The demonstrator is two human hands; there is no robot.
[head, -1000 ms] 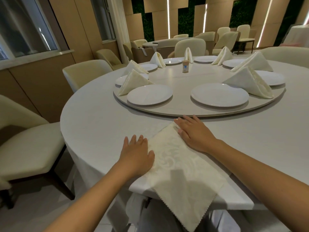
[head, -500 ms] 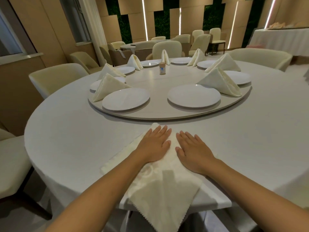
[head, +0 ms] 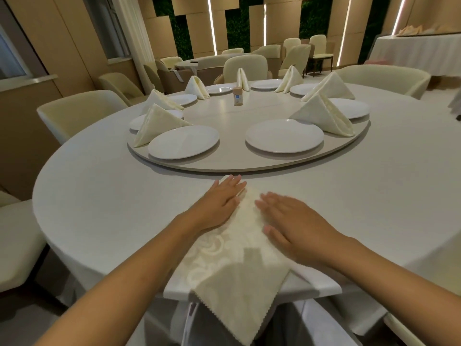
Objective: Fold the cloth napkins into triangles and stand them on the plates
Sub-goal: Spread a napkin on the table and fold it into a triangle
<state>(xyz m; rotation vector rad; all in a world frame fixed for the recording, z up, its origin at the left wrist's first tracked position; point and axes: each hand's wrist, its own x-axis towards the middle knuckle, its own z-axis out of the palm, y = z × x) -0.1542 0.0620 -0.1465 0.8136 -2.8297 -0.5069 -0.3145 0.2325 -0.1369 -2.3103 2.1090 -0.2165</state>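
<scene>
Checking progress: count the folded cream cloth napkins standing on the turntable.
7 folded cream cloth napkins: two at left, three along the far side, two at right. More may hide behind them.

Dim, warm indoor light — brightest from vertical glowing wall strips (head: 265,23) at the back. Soft shadows under white round plates (head: 284,136). Slight motion blur on right hand (head: 296,229) — wide-angle bending at edges.
</scene>
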